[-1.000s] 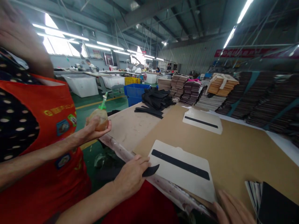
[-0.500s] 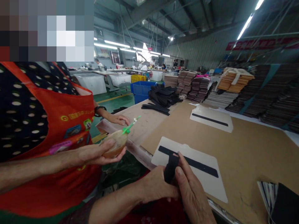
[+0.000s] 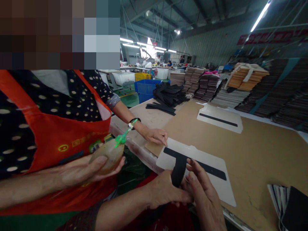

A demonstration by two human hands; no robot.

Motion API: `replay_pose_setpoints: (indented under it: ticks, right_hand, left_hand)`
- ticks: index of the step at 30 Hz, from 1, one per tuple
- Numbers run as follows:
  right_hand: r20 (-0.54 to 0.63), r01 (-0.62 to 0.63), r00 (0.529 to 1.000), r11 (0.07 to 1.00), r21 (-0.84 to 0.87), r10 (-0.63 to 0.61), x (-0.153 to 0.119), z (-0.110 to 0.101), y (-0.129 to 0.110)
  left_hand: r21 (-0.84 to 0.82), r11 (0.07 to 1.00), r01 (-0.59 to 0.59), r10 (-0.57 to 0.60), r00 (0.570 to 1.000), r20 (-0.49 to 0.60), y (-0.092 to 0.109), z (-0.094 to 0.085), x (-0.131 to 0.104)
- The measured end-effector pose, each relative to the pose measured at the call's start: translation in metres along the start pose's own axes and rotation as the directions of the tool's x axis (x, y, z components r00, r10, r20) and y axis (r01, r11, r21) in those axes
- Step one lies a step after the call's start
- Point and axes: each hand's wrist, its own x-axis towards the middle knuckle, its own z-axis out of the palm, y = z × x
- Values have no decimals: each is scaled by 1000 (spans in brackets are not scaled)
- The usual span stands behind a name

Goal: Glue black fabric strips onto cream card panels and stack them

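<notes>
— Pinching a short black strip (image 3: 178, 171) between both hands, is that it?

— Yes. The left hand (image 3: 166, 192) is curled shut around the strip's lower end, and the right hand (image 3: 204, 195) presses its fingers (image 3: 192, 166) against the strip's right edge, closed on it too. The strip stands upright at the near edge of a white panel (image 3: 218, 187), its top meeting the long black band (image 3: 211, 170) that runs across the panel, so the two make a T.

— Where does the panel lie?

— Flat on the brown cardboard sheet (image 3: 260, 150) covering the surface, near the front edge. At about ten o'clock from the strip, a co-worker's hand (image 3: 154, 134) touches the panel's far left corner with a fingertip.

— And the co-worker's other hand?

— At nine o'clock, the co-worker's near hand (image 3: 89, 168) cups a rounded tan bottle (image 3: 108, 155) with a green nozzle (image 3: 121, 139). That person wears an orange apron (image 3: 57, 141) over a dotted dark top.

— Farther out?

— At one o'clock a second white panel (image 3: 220, 118) with its own black band. At twelve o'clock a pile of black strips (image 3: 168, 96), a blue crate (image 3: 145, 89) behind it. Stacks of dark pieces (image 3: 284, 102) line the surface's far side at two o'clock.
</notes>
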Motion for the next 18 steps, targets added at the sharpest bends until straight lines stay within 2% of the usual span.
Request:
replay_pose_setpoints:
  ticks: [2,5,9,12,14,16,18]
  right_hand:
    - [34,37,999,999,-35,-36,0,1,-4]
    - [-34,170,983,968,-185,-179,-4,2,-2]
    - [-36,345,926,883,-317,-375,-8,-3,16]
    - [-109,409,885,867,-283,-453,-13,-4,24]
    - [-228,366,889,915,-171,-398,-20,1,21]
    - [-322,239,919,971,2,-226,-28,7,14]
    - [-295,94,954,985,147,-47,-35,13,5]
  left_hand:
    - [-19,1000,-4,5,999,44,1,3,-2]
    - [-31,999,12,-11,999,36,-1,5,-3]
    - [-51,997,51,-51,999,-1,-9,5,0]
    - [-75,992,100,-102,995,-20,-13,6,3]
    - [-94,987,132,-134,991,-13,-13,7,3]
    - [-106,984,145,-145,989,8,-12,7,2]
    - [-99,985,141,-139,990,25,-10,8,-1]
